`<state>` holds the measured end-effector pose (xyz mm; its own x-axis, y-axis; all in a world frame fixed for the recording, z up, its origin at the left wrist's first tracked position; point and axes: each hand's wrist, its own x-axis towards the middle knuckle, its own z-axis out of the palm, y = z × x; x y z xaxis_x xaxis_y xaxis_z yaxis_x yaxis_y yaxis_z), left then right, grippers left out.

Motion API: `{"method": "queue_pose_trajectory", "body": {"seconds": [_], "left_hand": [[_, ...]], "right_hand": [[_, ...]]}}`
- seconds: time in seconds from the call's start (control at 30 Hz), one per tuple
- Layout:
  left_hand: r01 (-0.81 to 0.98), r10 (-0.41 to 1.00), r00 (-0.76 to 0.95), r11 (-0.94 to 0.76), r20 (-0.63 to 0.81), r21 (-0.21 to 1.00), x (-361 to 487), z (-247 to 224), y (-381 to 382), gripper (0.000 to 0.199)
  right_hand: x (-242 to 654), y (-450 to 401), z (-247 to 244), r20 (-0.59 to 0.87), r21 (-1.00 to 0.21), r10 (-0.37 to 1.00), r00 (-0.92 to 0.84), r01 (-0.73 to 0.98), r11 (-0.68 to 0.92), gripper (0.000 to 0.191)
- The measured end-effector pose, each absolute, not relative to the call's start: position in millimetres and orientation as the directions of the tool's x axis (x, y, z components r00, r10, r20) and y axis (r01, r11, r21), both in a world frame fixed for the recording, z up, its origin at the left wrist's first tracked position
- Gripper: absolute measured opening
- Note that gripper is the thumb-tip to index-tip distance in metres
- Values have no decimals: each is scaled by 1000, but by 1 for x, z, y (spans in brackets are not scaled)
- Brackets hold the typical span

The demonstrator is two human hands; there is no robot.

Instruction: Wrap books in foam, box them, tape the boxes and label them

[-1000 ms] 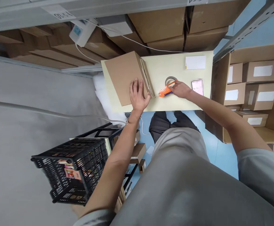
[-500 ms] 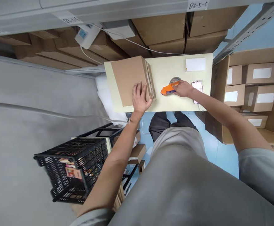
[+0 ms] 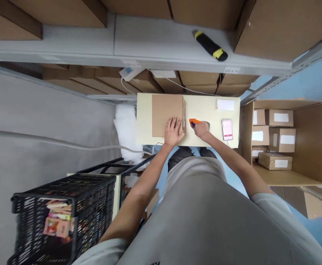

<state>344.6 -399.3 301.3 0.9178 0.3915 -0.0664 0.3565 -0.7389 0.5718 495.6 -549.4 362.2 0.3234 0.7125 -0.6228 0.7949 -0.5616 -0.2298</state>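
Observation:
A brown cardboard box (image 3: 165, 112) lies on the pale table (image 3: 144, 121), its end with folded flaps facing right. My left hand (image 3: 173, 131) rests flat on the box's near right corner, fingers a little apart and the thumb by the edge. In my right hand (image 3: 201, 130) is an orange tape dispenser (image 3: 194, 122), gripped with the fingers wrapped round it. Its tip points left towards the box's flap end, with a small gap between. Part of the tape roll shows beyond the hand.
To the right on the table lie a phone (image 3: 227, 129) and a white slip or small box (image 3: 225, 105). A large open carton (image 3: 311, 147) holds several labelled boxes. Behind runs a shelf (image 3: 155, 40) with a utility knife (image 3: 210, 45). A black crate (image 3: 94, 202) stands at left.
The camera view has shifted, showing more of the upper shelf. The box now lies squarer to the table, and my right hand has brought the tape dispenser nearer its flap end.

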Motion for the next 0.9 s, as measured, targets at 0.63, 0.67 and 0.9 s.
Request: {"method": "queue_pose_trajectory", "body": {"seconds": [0.63, 0.67, 0.9], "left_hand": [[8, 566, 648, -675, 510, 738, 509, 480, -304, 42], [10, 574, 640, -671, 511, 741, 506, 480, -299, 40], [41, 568, 676, -666, 471, 745, 464, 460, -289, 32]], "right_hand": [[627, -364, 552, 39, -155, 705, 709, 701, -696, 42], [634, -357, 552, 9, -147, 699, 715, 692, -707, 40], [645, -351, 537, 125, -216, 692, 711, 700, -680, 51]]}}
